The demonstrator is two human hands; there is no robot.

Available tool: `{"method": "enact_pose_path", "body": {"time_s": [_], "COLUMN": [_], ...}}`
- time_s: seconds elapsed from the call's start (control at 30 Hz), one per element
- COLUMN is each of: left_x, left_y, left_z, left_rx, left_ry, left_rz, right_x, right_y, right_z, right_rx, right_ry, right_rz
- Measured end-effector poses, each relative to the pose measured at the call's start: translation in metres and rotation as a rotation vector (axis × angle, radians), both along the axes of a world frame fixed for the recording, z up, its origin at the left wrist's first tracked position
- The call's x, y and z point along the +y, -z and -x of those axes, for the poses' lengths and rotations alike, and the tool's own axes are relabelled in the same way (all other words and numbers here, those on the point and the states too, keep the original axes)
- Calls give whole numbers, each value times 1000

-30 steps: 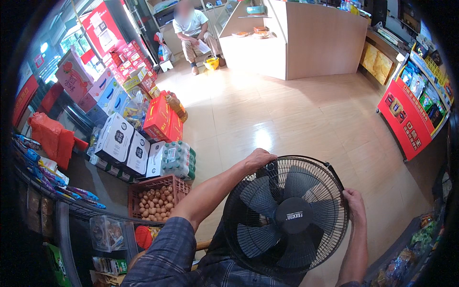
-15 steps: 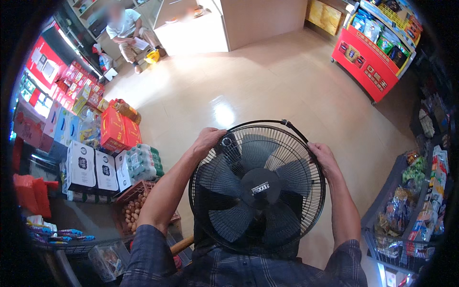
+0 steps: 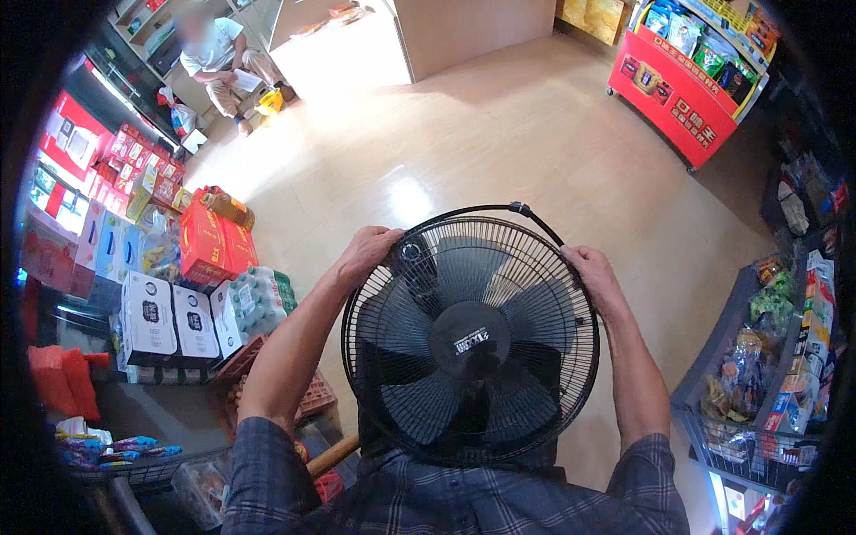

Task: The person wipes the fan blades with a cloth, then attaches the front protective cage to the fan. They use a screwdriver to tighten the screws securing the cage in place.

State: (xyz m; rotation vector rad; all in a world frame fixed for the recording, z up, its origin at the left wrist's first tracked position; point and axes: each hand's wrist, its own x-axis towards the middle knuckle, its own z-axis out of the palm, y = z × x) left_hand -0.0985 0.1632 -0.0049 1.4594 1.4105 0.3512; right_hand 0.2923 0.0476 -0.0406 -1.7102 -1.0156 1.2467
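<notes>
A black electric fan [image 3: 471, 340] faces up in front of my body, its blades behind a round wire guard. Along the guard's far edge arcs a thin black rim band [image 3: 464, 209] with a small clip [image 3: 520, 208] near its top; a gap shows between this stretch and the wires. My left hand [image 3: 371, 251] is closed on the band and guard edge at the upper left. At the upper right my right hand [image 3: 593, 276] is closed on the other side of the band, thumb near the wires. The fan's stand is mostly hidden beneath the guard.
Boxes [image 3: 169, 321], bottle packs [image 3: 260, 301] and a crate [image 3: 308, 392] stand at left. A wooden handle [image 3: 332, 456] pokes out beside my left sleeve. Wire racks of packets [image 3: 740, 383] line the right. Farther off are a red snack cart [image 3: 669, 98] and a seated person [image 3: 223, 67].
The view has shifted slightly, so the shop sits a little further left and higher. Both hands keep their hold on the rim band at the guard's far edge.
</notes>
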Motion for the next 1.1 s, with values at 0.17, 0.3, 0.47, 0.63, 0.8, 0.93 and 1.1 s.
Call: {"method": "enact_pose_path", "body": {"time_s": [0.17, 0.3, 0.47, 0.63, 0.8, 0.93, 1.1], "left_x": [-8, -1, -6, -2, -5, 0, 11], "left_y": [-11, 2, 3, 0, 4, 13, 15], "left_z": [-10, -9, -17, -15, -14, -6, -8], "left_rx": [19, 98, 239, 255, 175, 204, 320], "left_ry": [-6, 28, 18, 69, 15, 114, 318], "left_rz": [26, -13, -193, -215, -369, -372, -385], "right_x": [2, 2, 9, 10, 10, 18, 25], "right_y": [-2, -15, -7, -1, -15, -25, -14], "right_z": [0, 7, 2, 5, 15, 19, 14], "right_rx": [-70, -199, -340, -403, -514, -534, -213], "right_ry": [-10, -49, -96, -47, -38, -96, -97], "right_rz": [53, 58, 1, -116, -181, -154, 2]}}
